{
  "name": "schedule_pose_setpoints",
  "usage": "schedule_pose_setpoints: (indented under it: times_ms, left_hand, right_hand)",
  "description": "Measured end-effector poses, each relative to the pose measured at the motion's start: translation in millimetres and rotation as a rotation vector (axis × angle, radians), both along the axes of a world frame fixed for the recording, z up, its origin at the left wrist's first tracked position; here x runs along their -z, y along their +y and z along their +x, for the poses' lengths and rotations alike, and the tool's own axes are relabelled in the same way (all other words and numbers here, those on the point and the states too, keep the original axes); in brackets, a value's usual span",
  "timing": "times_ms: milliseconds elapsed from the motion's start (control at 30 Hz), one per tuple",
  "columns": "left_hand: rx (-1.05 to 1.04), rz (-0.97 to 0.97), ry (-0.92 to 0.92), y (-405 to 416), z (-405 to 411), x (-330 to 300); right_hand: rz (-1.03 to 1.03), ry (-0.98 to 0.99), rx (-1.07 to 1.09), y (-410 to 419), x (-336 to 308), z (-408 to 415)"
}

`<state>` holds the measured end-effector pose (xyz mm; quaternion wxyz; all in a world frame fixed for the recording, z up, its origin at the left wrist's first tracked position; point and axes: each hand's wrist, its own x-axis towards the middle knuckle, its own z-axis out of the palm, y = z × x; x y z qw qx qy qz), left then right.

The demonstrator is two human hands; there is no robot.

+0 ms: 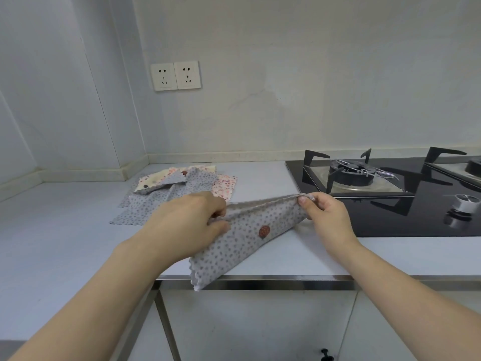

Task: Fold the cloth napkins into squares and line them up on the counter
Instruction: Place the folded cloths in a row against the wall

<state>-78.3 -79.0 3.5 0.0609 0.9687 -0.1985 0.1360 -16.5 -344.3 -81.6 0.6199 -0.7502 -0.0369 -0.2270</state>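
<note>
Near the front edge of the pale counter (299,254), just left of the stove: a grey dotted napkin (250,235), held up between both hands and stretched along its top edge. At its left end, the left hand (187,225), fingers curled round the bunched cloth, thumb and fingers pinching the edge. At its right end, the right hand (322,214), thumb and forefinger pinching the upper corner, other fingers curled underneath. Doubled over along the top, by the look of the two edges running together there. Hanging slantwise from the hands, with the lower scalloped corner drooping past the counter's metal front strip and over the cabinet doors (255,324) below. On the cloth, one reddish-brown round motif near the middle.

Farther back and to the left, on the same counter: a loose pile of unfolded napkins (179,188), well apart from the held one. In it, grey dotted cloths lowest and nearest, a cream one with dots behind, a pink floral one at the right side, all overlapping and rumpled, none squared.

To the right, set into the counter: a black glass gas hob (390,222) with two burners and black pan supports, plus a silver knob (460,207) at the near right. On the far wall, above the pile: a double white socket (176,75).
</note>
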Motion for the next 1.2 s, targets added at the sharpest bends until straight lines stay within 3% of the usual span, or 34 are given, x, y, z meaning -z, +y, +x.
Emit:
schedule_pose_setpoints:
  times_ms: [167,467,633,833,1000,1200]
  left_hand:
    - [0.005,-0.175,-0.098,5,4,-7]
    - [-0.135,-0.221,-0.183,14,1,-20]
    - [-0.066,-0.304,-0.170,16,-6,-29]
    - [0.039,-0.331,-0.172,13,-8,-27]
    - [0.020,-0.533,-0.074,8,-6,-23]
    - [-0.090,-0.622,-0.069,16,20,2]
  right_hand:
    - [0.027,-0.014,-0.052,-1,-3,-5]
    - [0.118,-0.028,-0.136,-11,-58,-32]
    - [0.149,0.031,-0.231,-23,-83,-42]
    - [0.094,0.145,-0.106,-14,-78,-35]
    - [-0.271,-0.001,0.145,-5,-72,-24]
    - [-0.714,-0.070,0.169,13,-55,11]
